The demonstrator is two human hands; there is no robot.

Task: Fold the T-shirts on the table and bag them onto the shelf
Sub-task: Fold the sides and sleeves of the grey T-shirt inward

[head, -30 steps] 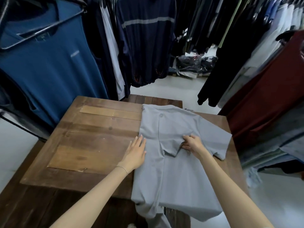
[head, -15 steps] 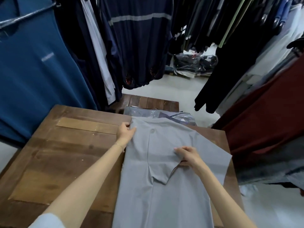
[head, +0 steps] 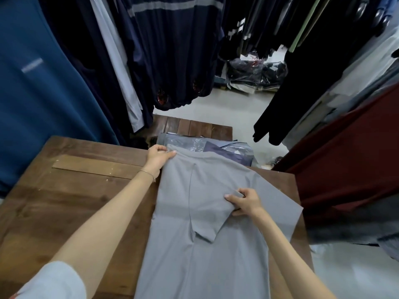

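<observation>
Wooden desk [head: 90,190] among hanging clothes: grey T-shirt [head: 216,266] half-folded; left hand [head: 158,157] pinches its shoulder, right hand [head: 245,202] pinches the folded-in sleeve. Bagging and shelving remain.

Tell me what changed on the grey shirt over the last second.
The left hand left the shirt's near left edge, moved up and gripped the grey T-shirt at its top left corner. The right hand kept pinching the folded-in sleeve; the shirt stayed on the wooden table.

Clothing shop — crowded rails of hanging garments [head: 172,50], bagged stock [head: 257,76] on floor, wooden table [head: 75,190]
</observation>
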